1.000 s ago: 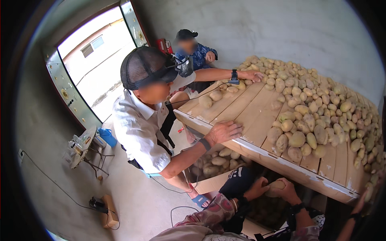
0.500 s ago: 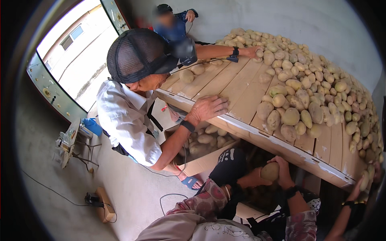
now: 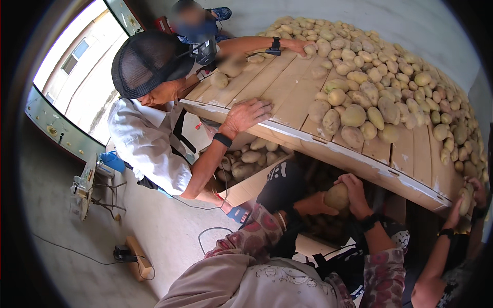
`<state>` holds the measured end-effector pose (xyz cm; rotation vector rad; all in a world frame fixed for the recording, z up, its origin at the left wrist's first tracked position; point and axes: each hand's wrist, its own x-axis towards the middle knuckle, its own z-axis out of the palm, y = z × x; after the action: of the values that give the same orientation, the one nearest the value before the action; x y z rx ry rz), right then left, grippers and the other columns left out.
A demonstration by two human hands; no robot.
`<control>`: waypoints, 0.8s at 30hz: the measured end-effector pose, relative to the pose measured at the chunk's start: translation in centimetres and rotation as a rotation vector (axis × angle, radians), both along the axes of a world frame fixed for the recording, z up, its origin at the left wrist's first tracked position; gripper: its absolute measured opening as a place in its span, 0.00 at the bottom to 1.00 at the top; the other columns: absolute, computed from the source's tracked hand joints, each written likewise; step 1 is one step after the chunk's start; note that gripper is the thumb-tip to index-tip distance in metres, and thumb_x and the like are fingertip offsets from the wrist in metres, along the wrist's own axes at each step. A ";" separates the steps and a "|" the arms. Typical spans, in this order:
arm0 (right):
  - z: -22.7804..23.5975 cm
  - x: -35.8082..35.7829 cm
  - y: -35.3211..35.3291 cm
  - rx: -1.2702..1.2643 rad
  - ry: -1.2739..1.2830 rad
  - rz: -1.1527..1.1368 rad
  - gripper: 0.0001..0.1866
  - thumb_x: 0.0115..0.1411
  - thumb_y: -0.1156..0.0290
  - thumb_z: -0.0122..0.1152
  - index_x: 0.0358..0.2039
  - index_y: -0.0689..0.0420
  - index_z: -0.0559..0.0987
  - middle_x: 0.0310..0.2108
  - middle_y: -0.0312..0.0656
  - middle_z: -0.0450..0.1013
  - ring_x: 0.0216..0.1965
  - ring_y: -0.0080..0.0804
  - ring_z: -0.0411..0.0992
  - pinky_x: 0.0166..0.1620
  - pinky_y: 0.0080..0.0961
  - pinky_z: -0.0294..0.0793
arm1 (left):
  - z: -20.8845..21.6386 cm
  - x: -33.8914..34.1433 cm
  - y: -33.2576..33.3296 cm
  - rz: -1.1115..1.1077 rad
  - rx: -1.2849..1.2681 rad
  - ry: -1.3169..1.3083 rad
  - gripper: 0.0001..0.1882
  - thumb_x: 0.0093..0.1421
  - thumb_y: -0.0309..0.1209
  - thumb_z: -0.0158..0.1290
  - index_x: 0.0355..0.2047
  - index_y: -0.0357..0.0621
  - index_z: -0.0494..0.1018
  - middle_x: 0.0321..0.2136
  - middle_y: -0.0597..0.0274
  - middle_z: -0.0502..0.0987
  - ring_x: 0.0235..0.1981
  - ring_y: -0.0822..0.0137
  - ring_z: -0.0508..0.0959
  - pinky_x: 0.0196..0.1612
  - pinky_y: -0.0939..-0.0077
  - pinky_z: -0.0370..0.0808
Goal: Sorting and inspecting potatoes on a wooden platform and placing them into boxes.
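In front of me, just below the table's near edge, I hold a large tan potato (image 3: 337,197) between both hands. My left hand (image 3: 313,204) cups its left side. My right hand (image 3: 355,193) is wrapped over its right and upper side. Under my hands, in shadow, is a box holding several dim potatoes, partly hidden. Past the table edge, the nearest part of a big potato heap (image 3: 380,87) spreads over the slatted wooden table (image 3: 292,77).
At the left, a person in a white shirt (image 3: 146,138) rests one hand on the table and touches a potato with the other. A carton of potatoes (image 3: 241,191) stands beneath the edge. At the right, another person's hands hold a potato (image 3: 465,201). A cable crosses the floor.
The whole view has shifted, so table and people appear farther left and higher. The potato stays in both my hands, with a slight change in its angle.
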<state>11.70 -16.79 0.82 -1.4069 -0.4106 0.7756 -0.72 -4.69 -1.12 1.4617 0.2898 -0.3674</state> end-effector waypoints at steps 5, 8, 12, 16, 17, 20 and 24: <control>0.4 -0.3 -0.5 -0.013 -0.020 0.038 0.09 0.60 0.70 0.51 0.31 0.63 0.75 0.29 0.40 0.74 0.32 0.24 0.71 0.40 0.20 0.69 | -0.4 0.0 -0.1 -0.132 0.063 0.012 0.27 0.46 0.38 0.64 0.45 0.42 0.71 0.28 0.71 0.75 0.24 0.79 0.71 0.22 0.84 0.68; 1.0 -0.2 -1.1 -0.009 -0.008 0.036 0.09 0.59 0.70 0.51 0.32 0.63 0.75 0.29 0.40 0.74 0.32 0.24 0.71 0.40 0.20 0.69 | -0.4 0.1 -1.0 -0.104 0.064 -0.033 0.23 0.45 0.39 0.64 0.40 0.43 0.73 0.24 0.71 0.75 0.21 0.77 0.71 0.21 0.83 0.67; 0.5 -0.1 -2.3 -0.012 -0.018 0.021 0.09 0.59 0.70 0.51 0.32 0.63 0.75 0.28 0.40 0.75 0.32 0.22 0.71 0.39 0.20 0.70 | -1.1 1.2 -1.5 -0.247 0.140 0.074 0.18 0.47 0.38 0.62 0.34 0.43 0.74 0.21 0.69 0.75 0.19 0.76 0.72 0.21 0.81 0.68; 1.5 -0.2 -2.1 0.002 -0.357 0.033 0.09 0.60 0.71 0.51 0.32 0.64 0.75 0.29 0.39 0.75 0.33 0.22 0.71 0.40 0.20 0.70 | -3.9 1.5 -1.9 -0.342 0.249 0.128 0.14 0.54 0.40 0.55 0.32 0.43 0.74 0.19 0.67 0.74 0.18 0.73 0.73 0.20 0.78 0.69; 2.7 -0.6 -2.2 0.038 -0.258 0.024 0.08 0.60 0.72 0.51 0.33 0.64 0.75 0.30 0.39 0.75 0.34 0.22 0.72 0.41 0.20 0.70 | -4.1 1.6 -1.7 -0.349 0.310 0.182 0.14 0.57 0.41 0.52 0.33 0.43 0.74 0.18 0.67 0.73 0.17 0.72 0.73 0.19 0.76 0.69; 4.7 -1.3 -2.5 0.112 -0.166 0.019 0.08 0.60 0.73 0.51 0.33 0.64 0.75 0.31 0.38 0.75 0.35 0.22 0.72 0.43 0.20 0.71 | -5.7 2.3 -1.4 -0.500 0.368 0.058 0.11 0.58 0.38 0.50 0.29 0.43 0.74 0.20 0.65 0.76 0.19 0.72 0.74 0.20 0.78 0.68; 5.6 -0.7 -4.2 0.169 -0.163 -0.048 0.07 0.60 0.74 0.52 0.34 0.64 0.75 0.32 0.39 0.75 0.35 0.21 0.72 0.43 0.19 0.70 | -5.7 3.8 -2.8 -0.215 0.148 0.121 0.09 0.56 0.35 0.50 0.26 0.43 0.75 0.19 0.66 0.76 0.19 0.72 0.74 0.20 0.77 0.68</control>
<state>10.99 -21.03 6.47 -1.3206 -0.5545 0.5756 3.12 -7.45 -6.84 1.6240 0.2617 -0.6200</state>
